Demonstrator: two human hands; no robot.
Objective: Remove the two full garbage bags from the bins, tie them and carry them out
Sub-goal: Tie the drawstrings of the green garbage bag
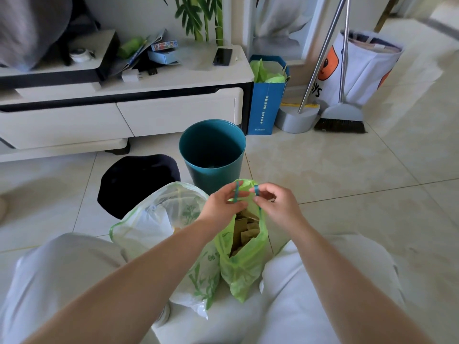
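Crouching over the floor, the person had both bags out of the bins: the teal bin (212, 155) stood empty behind, the pale bag (159, 219) untied beside the knees. The left hand (224, 202) and right hand (275, 202) each pinched a blue drawstring loop (237, 191) of the green bag (244, 256) between their fingers. Tying seemed in hand; next, crossing and knotting the loops would likely be needed.

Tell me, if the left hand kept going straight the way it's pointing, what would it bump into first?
Probably the right hand: the left hand points across the green bag's mouth toward it. Depth is hard to judge.
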